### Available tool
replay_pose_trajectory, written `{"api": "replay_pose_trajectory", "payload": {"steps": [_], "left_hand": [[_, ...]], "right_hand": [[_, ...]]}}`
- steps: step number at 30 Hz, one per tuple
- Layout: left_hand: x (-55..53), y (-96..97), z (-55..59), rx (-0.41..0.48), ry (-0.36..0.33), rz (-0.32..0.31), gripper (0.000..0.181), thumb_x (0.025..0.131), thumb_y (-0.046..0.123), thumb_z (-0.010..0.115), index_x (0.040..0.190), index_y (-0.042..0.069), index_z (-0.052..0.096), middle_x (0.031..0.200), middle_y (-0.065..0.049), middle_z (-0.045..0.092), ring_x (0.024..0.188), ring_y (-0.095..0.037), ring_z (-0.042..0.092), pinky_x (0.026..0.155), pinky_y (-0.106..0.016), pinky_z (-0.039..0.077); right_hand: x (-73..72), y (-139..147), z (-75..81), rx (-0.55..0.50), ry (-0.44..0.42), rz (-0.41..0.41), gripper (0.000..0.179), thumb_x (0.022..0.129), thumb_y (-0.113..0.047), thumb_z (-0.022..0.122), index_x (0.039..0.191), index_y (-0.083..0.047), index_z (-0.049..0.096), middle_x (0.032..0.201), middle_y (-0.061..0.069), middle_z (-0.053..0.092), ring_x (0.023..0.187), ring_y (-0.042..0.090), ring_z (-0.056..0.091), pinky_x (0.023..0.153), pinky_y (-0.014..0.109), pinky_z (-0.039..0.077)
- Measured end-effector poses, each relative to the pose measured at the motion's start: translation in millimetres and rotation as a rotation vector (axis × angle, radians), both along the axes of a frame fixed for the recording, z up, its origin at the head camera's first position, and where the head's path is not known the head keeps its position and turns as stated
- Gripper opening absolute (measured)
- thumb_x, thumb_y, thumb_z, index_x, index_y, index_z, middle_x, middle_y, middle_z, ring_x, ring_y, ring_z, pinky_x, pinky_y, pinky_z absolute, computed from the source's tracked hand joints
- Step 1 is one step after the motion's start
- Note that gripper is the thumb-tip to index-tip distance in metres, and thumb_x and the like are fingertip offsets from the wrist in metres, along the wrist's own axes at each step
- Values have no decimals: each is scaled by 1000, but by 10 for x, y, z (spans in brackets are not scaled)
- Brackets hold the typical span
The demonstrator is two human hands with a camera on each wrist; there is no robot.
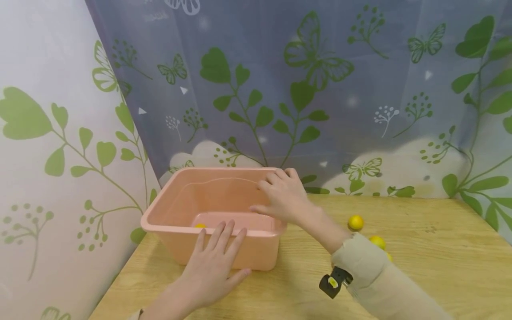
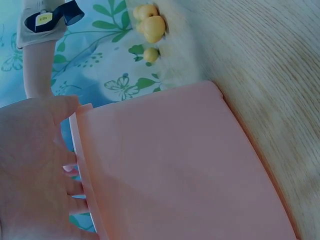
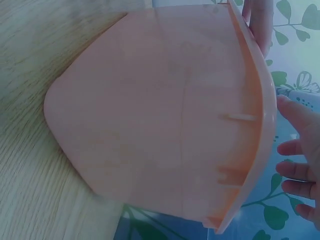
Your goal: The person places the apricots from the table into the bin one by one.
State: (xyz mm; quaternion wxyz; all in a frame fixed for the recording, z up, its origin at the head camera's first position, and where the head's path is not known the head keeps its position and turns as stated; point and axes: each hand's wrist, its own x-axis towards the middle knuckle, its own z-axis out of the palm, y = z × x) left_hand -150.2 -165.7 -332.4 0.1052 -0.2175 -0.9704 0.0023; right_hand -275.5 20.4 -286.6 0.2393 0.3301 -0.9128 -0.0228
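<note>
A pink plastic tub (image 1: pixel 168 224) stands on the wooden table (image 1: pixel 420 266) at the left, by the wall. My left hand (image 1: pixel 214 266) lies flat against its near wall (image 2: pixel 175 165), fingers straight and reaching up to the rim. My right hand (image 1: pixel 284 195) rests over the tub's right rim near the far corner, fingers relaxed and spread (image 3: pixel 300 150), gripping nothing. One small yellow fruit (image 1: pixel 200 225) shows inside the tub, just behind the near rim. Two more yellow fruits (image 1: pixel 355 222) (image 1: pixel 378 242) lie on the table to the right of the tub.
A leaf-and-butterfly curtain (image 1: pixel 300 89) hangs close behind the table and along the left side. The tub sits near the table's left edge. A small black camera (image 1: pixel 334 281) is strapped to my right sleeve. Bare wood stretches right of the fruits.
</note>
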Motion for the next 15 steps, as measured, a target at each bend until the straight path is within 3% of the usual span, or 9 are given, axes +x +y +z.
{"api": "replay_pose_trajectory", "payload": {"steps": [7,15], "left_hand": [[3,0,-7,6,10,-1,74,88,53,51,144,9,32,148,-19,26,136,-34,21,104,-62,14],[1,1,-11,12,6,-2,74,89,53,50,145,9,31,148,-19,26,136,-34,22,104,-62,14]], "right_hand": [[16,261,-22,-89,46,14,45,78,-58,64,99,-18,66,95,0,61,92,23,52,86,43,36],[39,735,-139,-204,104,88,41,74,-45,73,97,-12,66,89,4,59,88,26,51,80,46,36]]}}
